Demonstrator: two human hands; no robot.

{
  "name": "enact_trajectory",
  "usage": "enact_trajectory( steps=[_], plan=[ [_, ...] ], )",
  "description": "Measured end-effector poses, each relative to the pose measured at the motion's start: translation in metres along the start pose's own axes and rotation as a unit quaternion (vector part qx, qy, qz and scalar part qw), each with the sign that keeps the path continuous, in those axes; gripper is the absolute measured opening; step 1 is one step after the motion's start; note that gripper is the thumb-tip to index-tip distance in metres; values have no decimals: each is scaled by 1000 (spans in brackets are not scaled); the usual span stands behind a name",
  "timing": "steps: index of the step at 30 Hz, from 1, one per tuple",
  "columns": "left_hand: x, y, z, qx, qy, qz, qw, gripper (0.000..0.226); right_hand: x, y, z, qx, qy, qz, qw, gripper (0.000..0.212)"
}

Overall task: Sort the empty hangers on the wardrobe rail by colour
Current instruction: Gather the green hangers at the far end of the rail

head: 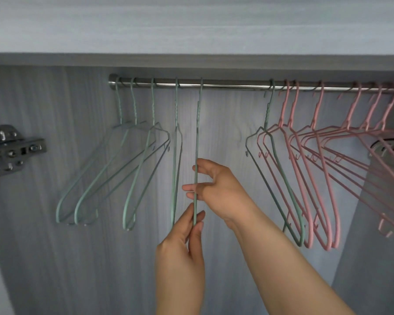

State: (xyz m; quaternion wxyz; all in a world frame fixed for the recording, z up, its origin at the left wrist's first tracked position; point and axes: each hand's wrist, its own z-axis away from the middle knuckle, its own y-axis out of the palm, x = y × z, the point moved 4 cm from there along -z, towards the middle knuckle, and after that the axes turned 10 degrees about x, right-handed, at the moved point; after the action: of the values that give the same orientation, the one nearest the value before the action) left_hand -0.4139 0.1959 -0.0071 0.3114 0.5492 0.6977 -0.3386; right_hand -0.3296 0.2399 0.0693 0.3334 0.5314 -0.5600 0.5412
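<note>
A steel rail (225, 85) runs across the wardrobe. Several green hangers (114, 173) hang at its left end. One more green hanger (197, 137) hangs edge-on near the middle; my left hand (182, 251) pinches its lower end and my right hand (216, 185) grips it a little higher. Another green hanger (280, 178) hangs further right, touching the first of several pink hangers (323, 178) that fill the rail's right part.
A metal door hinge (9, 151) is fixed to the left wall, and a second hinge (389, 146) shows behind the pink hangers on the right. A shelf board (191, 60) sits just above the rail. A bare stretch of rail lies between the held hanger and the right-hand group.
</note>
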Motion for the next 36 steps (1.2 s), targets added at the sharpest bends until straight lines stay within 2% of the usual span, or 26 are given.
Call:
enact_trajectory(
  steps=[8,14,22,28,34,36],
  plan=[
    [8,-1,-2,10,-11,6,1000,37,5,6,-1,13,-5,-8,1000,58],
    [7,6,8,3,9,-39,999,49,2,3,7,10,5,71,997,58],
    [0,12,5,10,16,-65,998,47,2,-2,15,-17,5,40,999,56],
    [-2,15,7,1,20,-70,997,43,-1,-6,13,-27,6,56,998,57],
    [0,17,9,1,18,-66,998,43,-2,-6,15,-22,5,111,994,57],
    [-1,16,11,-12,28,-70,997,48,4,-5,22,-24,0,172,985,54]
  ],
)
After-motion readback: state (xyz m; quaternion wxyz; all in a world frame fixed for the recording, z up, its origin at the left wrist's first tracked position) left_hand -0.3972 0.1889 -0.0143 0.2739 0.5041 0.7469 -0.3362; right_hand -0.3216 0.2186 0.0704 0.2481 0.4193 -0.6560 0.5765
